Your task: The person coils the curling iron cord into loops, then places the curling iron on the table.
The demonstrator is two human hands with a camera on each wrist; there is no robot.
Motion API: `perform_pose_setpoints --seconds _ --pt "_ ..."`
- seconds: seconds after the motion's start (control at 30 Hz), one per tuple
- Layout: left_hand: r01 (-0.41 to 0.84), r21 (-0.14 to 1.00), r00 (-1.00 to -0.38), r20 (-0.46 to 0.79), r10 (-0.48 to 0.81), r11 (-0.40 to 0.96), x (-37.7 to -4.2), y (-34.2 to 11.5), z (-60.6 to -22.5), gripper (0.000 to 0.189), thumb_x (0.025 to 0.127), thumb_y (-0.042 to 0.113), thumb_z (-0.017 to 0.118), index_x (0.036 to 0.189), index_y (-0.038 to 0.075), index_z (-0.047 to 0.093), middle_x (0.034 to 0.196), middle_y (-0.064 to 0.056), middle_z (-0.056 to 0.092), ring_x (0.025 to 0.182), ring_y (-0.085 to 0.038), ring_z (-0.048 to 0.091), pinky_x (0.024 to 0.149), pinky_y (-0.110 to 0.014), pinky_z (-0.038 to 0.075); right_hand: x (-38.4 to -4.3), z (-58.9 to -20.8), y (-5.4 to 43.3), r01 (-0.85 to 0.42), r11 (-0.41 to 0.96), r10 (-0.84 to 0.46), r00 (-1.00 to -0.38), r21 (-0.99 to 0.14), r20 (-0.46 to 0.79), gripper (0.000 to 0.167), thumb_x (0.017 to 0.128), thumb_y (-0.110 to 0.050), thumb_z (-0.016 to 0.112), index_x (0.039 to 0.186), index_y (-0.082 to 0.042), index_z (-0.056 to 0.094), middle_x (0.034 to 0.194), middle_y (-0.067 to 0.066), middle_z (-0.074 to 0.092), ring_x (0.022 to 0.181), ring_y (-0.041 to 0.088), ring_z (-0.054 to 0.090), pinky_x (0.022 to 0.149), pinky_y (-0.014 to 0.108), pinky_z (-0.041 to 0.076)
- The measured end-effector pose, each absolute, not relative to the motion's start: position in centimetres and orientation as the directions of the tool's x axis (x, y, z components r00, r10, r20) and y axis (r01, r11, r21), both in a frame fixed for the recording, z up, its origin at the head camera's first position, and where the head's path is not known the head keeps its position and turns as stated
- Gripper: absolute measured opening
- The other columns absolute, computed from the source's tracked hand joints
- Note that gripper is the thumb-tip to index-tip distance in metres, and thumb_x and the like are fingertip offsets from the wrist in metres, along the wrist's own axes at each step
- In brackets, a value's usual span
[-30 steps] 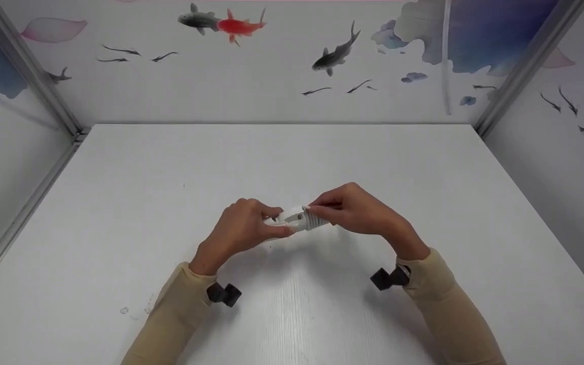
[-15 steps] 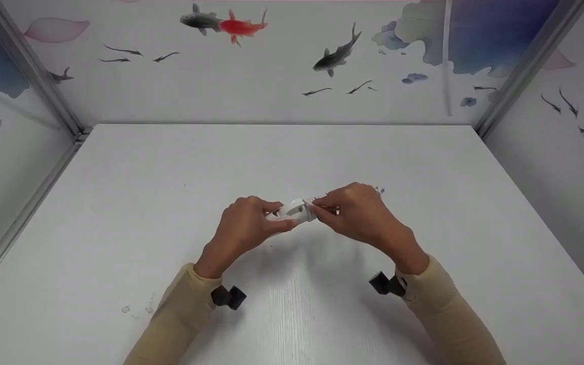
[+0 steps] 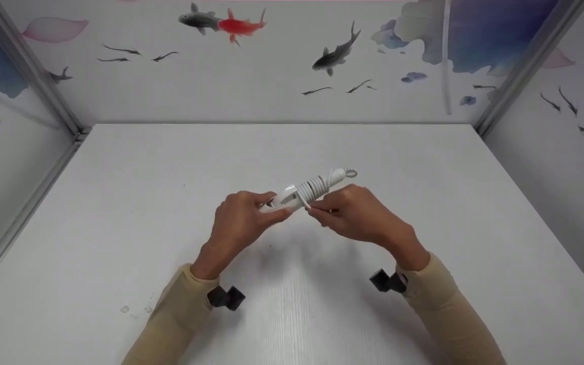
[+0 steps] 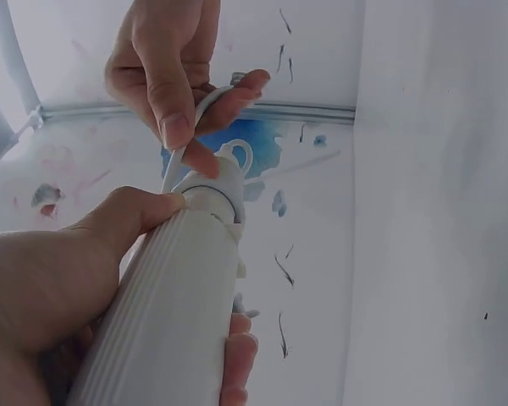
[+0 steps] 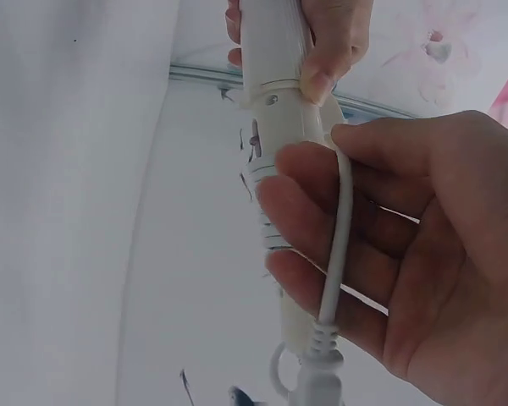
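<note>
A white wand-shaped appliance (image 3: pixel 288 195), its exact kind unclear, is held tilted above the table, its far end up and to the right. My left hand (image 3: pixel 241 215) grips its wider, ribbed body (image 4: pixel 169 313), thumb on one side and fingers round the other. White cord (image 3: pixel 313 187) is wound in several turns about the narrower handle, which ends in a small loop (image 3: pixel 351 173). Beside the lowest turns, my right hand (image 3: pixel 365 213) pinches the cord between thumb and forefinger. In the right wrist view the cord's loose end crosses the fingers down to a white plug (image 5: pixel 320 376).
Beneath both hands lies a white tabletop (image 3: pixel 292 304). Panels with painted fish (image 3: pixel 241 26) stand behind it and at both sides, joined by metal corner posts (image 3: pixel 530 66). Each wrist carries a small black camera (image 3: pixel 226 297).
The right hand has moved from over the handle to its near side, cord still pinched. The appliance has tilted, its far end rising, and the wound handle and end loop now show.
</note>
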State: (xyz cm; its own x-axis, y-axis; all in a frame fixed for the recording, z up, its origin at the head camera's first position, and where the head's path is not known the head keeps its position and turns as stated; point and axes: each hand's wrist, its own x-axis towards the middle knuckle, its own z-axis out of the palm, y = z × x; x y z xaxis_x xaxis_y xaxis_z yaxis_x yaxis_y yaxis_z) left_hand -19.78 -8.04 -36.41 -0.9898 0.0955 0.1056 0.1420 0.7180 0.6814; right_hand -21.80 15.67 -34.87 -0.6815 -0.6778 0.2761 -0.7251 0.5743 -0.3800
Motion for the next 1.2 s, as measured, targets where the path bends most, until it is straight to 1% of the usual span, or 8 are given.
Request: perform_pose_setpoints --seconds 0.13,0.37,0.57,0.7,0.8,0.97,1.1,1.2 --pt "0.117 0.704 -0.993 0.084 0.082 0.701 -20.0 -8.2 -36.5 0.051 0.084 0.044 0.078 0.125 0.015 0.071 0.112 -0.008 0.076 0.081 -0.018 0.063 0.060 -0.026 0.044 -22.4 -35.0 15.9 -0.650 0.566 -0.684 -0.714 -0.508 0.151 0.020 0.100 -0.021 0.061 0.101 -0.014 0.079 0.079 -0.003 0.074 0.072 0.010 0.068 0.067 0.026 0.049" --pt "0.056 0.781 -0.996 0.002 0.087 0.622 -20.3 -8.7 -36.2 0.055 0.084 0.044 0.078 0.129 0.013 0.068 0.118 -0.009 0.074 0.086 -0.021 0.061 0.066 -0.027 0.048 -23.6 -35.5 16.1 -0.467 0.552 -0.665 -0.746 -0.691 -0.027 0.023 0.102 -0.029 0.057 0.105 -0.018 0.077 0.086 -0.004 0.074 0.089 0.017 0.063 0.084 0.036 0.051" --pt "0.032 0.842 -0.994 -0.028 0.103 0.538 -20.5 -9.3 -36.0 0.057 0.084 0.043 0.079 0.132 0.014 0.065 0.117 -0.010 0.073 0.089 -0.023 0.063 0.070 -0.029 0.051 -24.4 -36.4 16.4 -0.387 0.517 -0.705 -0.698 -0.764 -0.123 0.032 0.106 -0.034 0.049 0.118 -0.015 0.072 0.099 0.001 0.076 0.112 0.021 0.065 0.106 0.051 0.045" --pt "0.021 0.862 -0.991 -0.050 0.126 0.507 -20.6 -9.6 -35.9 0.057 0.084 0.044 0.079 0.131 0.016 0.066 0.115 -0.010 0.073 0.088 -0.024 0.063 0.070 -0.030 0.051 -25.2 -37.2 16.5 -0.386 0.465 -0.750 -0.649 -0.797 -0.124 0.035 0.106 -0.031 0.047 0.125 -0.011 0.069 0.112 0.007 0.074 0.121 0.024 0.062 0.111 0.053 0.041" --pt "0.018 0.870 -0.986 -0.067 0.156 0.492 -20.7 -9.7 -35.9 0.055 0.083 0.045 0.079 0.129 0.016 0.068 0.112 -0.009 0.074 0.086 -0.023 0.063 0.070 -0.030 0.052 -25.8 -37.9 16.6 -0.391 0.439 -0.756 -0.648 -0.809 -0.098 0.033 0.105 -0.029 0.051 0.122 -0.007 0.069 0.118 0.012 0.072 0.120 0.025 0.062 0.110 0.051 0.043" --pt "0.026 0.879 -0.968 -0.097 0.230 0.476 -20.8 -10.0 -36.1 0.053 0.083 0.044 0.079 0.127 0.017 0.069 0.112 -0.006 0.074 0.083 -0.021 0.065 0.070 -0.031 0.053 -26.4 -39.1 16.8 -0.336 0.442 -0.701 -0.708 -0.832 -0.087 0.027 0.099 -0.024 0.063 0.117 -0.004 0.069 0.115 0.014 0.072 0.108 0.025 0.067 0.099 0.044 0.051" --pt "0.087 0.876 -0.944 -0.081 0.321 0.475 -20.9 -10.2 -36.3 0.050 0.083 0.042 0.079 0.126 0.019 0.070 0.116 -0.004 0.074 0.083 -0.019 0.066 0.071 -0.030 0.053 -26.6 -39.6 16.9 -0.297 0.480 -0.630 -0.771 -0.826 -0.089 0.025 0.089 -0.021 0.076 0.112 -0.014 0.070 0.104 0.001 0.073 0.094 0.017 0.066 0.088 0.033 0.054" --pt "0.160 0.862 -0.912 -0.057 0.406 0.480 -20.9 -10.3 -36.5 0.048 0.082 0.041 0.080 0.124 0.020 0.072 0.112 -0.004 0.075 0.082 -0.017 0.065 0.070 -0.030 0.052 -26.8 -39.5 17.1 -0.361 0.489 -0.635 -0.771 -0.794 -0.041 0.010 0.087 -0.015 0.076 0.096 -0.012 0.073 0.085 -0.006 0.068 0.075 0.010 0.056 0.071 0.027 0.048"
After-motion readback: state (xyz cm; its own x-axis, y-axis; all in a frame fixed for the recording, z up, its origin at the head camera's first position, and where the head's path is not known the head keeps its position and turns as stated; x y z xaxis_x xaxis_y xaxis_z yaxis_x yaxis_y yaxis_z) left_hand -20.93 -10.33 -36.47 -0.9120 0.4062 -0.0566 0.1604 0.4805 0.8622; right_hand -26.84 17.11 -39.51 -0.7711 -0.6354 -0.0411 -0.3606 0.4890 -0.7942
